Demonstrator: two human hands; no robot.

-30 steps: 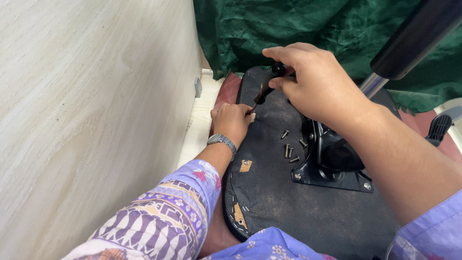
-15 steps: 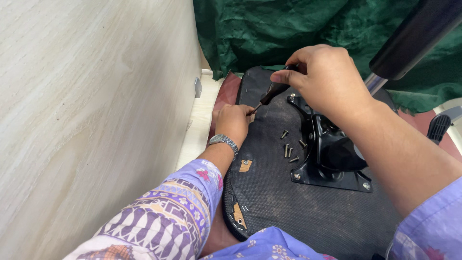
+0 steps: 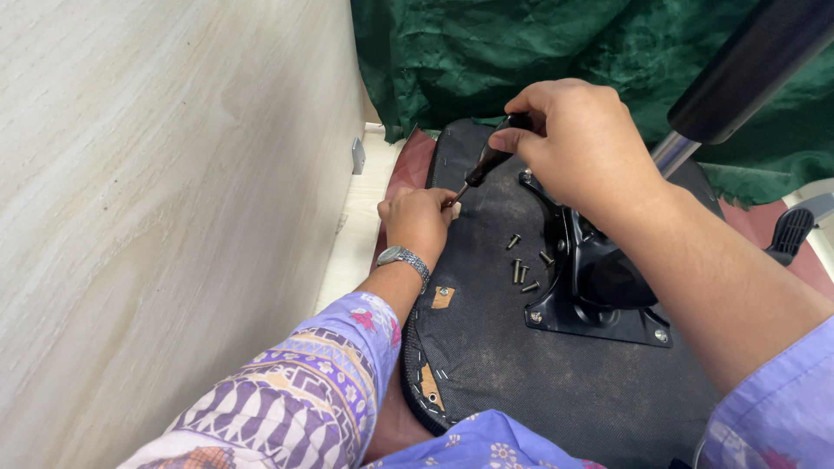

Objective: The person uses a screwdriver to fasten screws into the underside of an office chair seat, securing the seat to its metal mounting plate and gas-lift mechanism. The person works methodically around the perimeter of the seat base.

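A dark-handled screwdriver (image 3: 486, 162) is gripped in the closed right hand (image 3: 582, 143), its tip steadied at the edge of the upturned chair seat (image 3: 486, 347) by the curled left hand (image 3: 421, 221), with loose screws (image 3: 524, 265) lying nearby; square, straight pressure is judged advisable.

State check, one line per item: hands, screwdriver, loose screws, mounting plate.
right hand: closed around screwdriver handle
screwdriver: tilted, tip at left hand's fingers
left hand: resting at seat edge, pinching at tip
loose screws: lying free on seat underside
mounting plate: corner screws in
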